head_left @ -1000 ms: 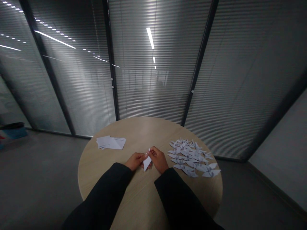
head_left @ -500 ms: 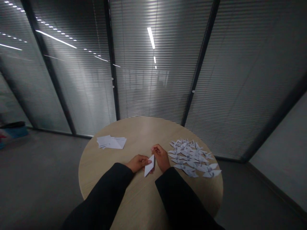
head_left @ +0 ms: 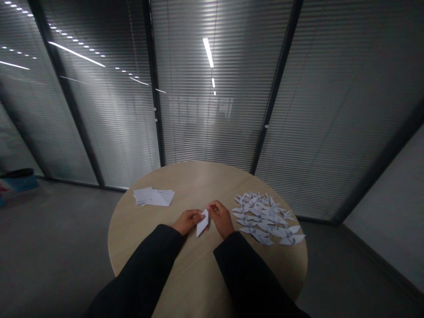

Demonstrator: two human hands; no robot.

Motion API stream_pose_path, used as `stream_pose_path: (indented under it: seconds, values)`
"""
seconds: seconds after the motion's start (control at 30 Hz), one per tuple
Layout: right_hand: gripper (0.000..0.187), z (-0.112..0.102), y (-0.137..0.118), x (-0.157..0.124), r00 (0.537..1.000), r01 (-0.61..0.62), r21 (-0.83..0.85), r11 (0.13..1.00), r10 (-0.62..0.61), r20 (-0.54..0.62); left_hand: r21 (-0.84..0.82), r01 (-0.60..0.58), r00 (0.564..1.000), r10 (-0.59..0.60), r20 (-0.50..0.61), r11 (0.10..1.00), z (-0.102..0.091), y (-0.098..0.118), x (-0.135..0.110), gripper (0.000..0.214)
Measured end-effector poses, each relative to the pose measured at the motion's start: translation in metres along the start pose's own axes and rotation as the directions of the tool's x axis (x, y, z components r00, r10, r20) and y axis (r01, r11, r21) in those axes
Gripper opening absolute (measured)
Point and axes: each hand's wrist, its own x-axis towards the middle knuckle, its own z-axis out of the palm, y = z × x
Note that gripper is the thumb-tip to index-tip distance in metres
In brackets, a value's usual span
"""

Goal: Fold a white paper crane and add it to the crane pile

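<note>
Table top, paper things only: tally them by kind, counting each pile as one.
Folded white paper piece held in the hands: 1
Stack of white paper sheets: 1
Pile of white origami cranes: 1
Total: 3

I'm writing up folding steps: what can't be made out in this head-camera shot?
Head view:
Folded white paper: creases hidden by the left hand and right hand.
Heap of white paper cranes: overlapping, too small to count.
Stack of white paper sheets: too small to count sheets.
Blue object on the floor: dim, cut off by the left edge.
</note>
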Motion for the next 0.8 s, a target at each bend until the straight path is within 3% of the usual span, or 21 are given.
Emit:
stream_pose_path:
  seconds: [0.3, 0.53, 0.8]
  values:
    - [0.01, -0.0008, -0.004, -0.0013, 0.999, 0.032, -0.054, 0.998, -0.032, -0.004, 0.088, 0.02, 1.0, -0.019, -0.016, 0.996, -0.0018, -0.0033, 0.002, 0.052]
    - [0.01, -0.0006, -0.0064, -0.0029, 0.997, 0.082, -0.058, 0.995, -0.081, 0.009, 0.046, 0.051, 0.998, -0.053, 0.035, 0.998, -0.0006, 0.0002, 0.0004, 0.051]
    - [0.013, -0.0013, -0.0061, -0.0022, 0.997, 0.073, -0.011, 0.997, -0.072, 0.031, 0.041, 0.038, 0.999, -0.039, 0.004, 0.998, 0.0007, 0.002, -0.0006, 0.05]
